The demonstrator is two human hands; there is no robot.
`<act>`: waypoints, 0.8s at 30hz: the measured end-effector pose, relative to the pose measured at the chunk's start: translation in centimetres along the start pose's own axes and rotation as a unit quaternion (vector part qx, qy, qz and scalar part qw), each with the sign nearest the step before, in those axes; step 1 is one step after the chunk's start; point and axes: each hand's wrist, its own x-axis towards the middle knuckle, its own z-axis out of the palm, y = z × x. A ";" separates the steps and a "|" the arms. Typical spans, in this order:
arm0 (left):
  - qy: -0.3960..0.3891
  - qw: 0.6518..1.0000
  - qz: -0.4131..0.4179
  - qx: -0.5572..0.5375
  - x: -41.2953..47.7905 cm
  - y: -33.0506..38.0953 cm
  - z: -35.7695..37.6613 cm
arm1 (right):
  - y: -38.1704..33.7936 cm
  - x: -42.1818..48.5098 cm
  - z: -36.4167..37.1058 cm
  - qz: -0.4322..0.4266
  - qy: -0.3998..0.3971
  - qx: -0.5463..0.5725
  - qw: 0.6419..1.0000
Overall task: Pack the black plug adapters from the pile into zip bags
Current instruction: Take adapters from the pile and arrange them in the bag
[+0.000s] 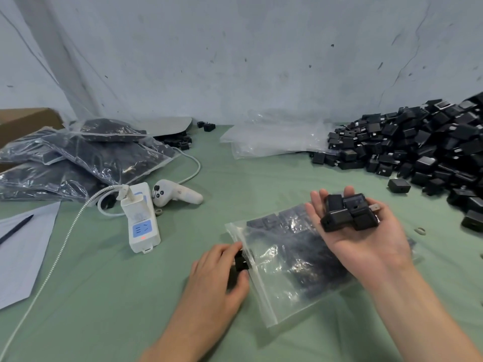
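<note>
The zip bag (287,270) lies before me on the table (130,309); adapter pile (418,147) back right, filled bags (78,158) back left.

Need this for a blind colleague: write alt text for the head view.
The left hand holds a black adapter at the mouth of a partly filled zip bag; the open right hand carries several adapters. The pile lies at far right.

The right hand (366,246) is carrying 4 adapters (350,212); the left hand (217,278) is pinching 1 adapter (241,261) at 1 zip bag (282,270). 1 pile (418,147) is holding too many to count. 1 power strip (141,220), 1 controller (175,193) and 1 pen (15,229) are lying nearby.
</note>
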 end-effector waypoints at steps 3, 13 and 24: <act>0.022 0.999 -0.002 -0.026 0.1 0.1 0.3 | -0.1 0.1 0.0 -0.001 0.000 -0.003 1.000; 0.028 0.998 -0.059 -0.003 0.3 -1.1 0.0 | 0.0 0.4 -0.1 0.003 0.003 -0.016 1.000; 0.014 0.998 -0.043 0.049 1.4 0.4 1.2 | 0.4 0.3 -0.2 0.014 0.014 -0.021 1.000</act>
